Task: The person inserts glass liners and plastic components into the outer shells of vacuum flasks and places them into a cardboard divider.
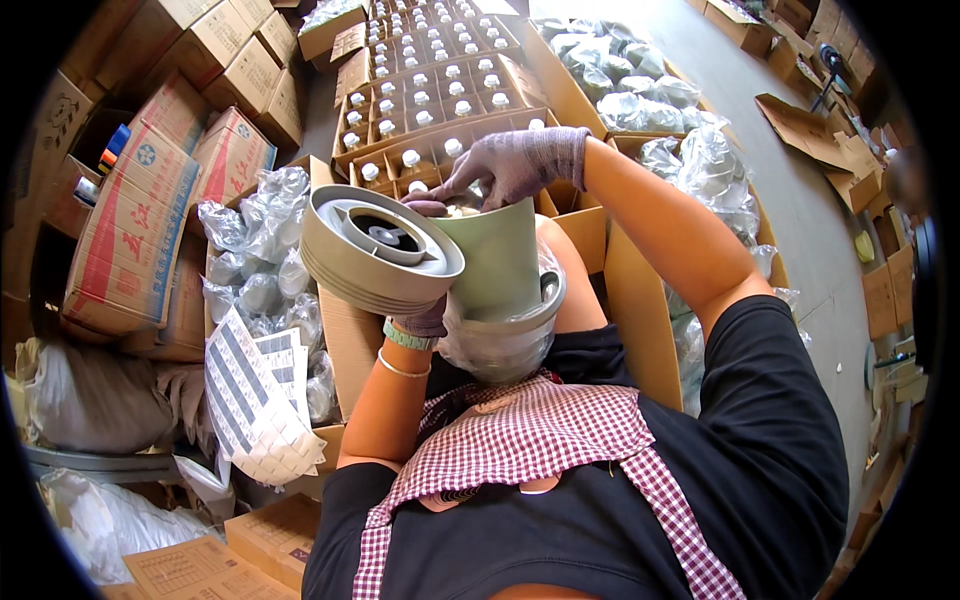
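Note:
My left hand (424,320), in a purple-grey glove, is closed on a round grey-green lid-like part (330,262), tilted to show a white ring and black centre. Most of its fingers are hidden behind that part. Against it stands a grey-green cylinder (500,262), its lower end in a clear plastic bag (490,350) between my thighs. At the cylinder's upper rim is my right hand (520,165), gloved alike, with the index finger reaching left and the others curled at the mouth. Something small and pale shows under those fingers; I cannot make out what it is.
Ahead stand divided cartons (440,100) of white-capped bottles. Open boxes of plastic-wrapped grey items lie left (262,225) and right (705,180). Printed label sheets (255,385) hang over the left box. Closed cartons (135,220) are stacked at left; grey floor (825,250) runs along the right.

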Available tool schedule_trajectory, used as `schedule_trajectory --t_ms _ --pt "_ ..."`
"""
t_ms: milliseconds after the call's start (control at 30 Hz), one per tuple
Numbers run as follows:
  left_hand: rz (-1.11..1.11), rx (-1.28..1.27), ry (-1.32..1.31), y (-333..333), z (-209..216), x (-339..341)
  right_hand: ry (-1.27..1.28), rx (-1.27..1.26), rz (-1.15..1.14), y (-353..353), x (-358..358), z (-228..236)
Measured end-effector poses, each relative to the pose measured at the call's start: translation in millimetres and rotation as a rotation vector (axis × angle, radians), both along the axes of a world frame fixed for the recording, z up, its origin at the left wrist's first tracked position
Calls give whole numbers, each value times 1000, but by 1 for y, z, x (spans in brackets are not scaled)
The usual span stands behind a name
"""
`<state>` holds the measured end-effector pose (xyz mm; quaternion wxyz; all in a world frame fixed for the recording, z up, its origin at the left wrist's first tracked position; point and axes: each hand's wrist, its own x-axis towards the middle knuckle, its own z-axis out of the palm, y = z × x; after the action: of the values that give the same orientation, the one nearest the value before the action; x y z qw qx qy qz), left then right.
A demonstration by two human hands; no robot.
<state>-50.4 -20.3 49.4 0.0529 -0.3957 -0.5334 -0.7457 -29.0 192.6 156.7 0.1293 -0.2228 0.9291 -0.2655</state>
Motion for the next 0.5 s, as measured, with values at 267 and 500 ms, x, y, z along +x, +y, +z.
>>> schedule_trajectory --t_ms 267,500 --pt "-43 -2 98 -1 -6 -12 -77 -172 153 16 -16 -18" --pt "-26 -35 28 -8 6 -21 -119 -268 113 20 -10 1"
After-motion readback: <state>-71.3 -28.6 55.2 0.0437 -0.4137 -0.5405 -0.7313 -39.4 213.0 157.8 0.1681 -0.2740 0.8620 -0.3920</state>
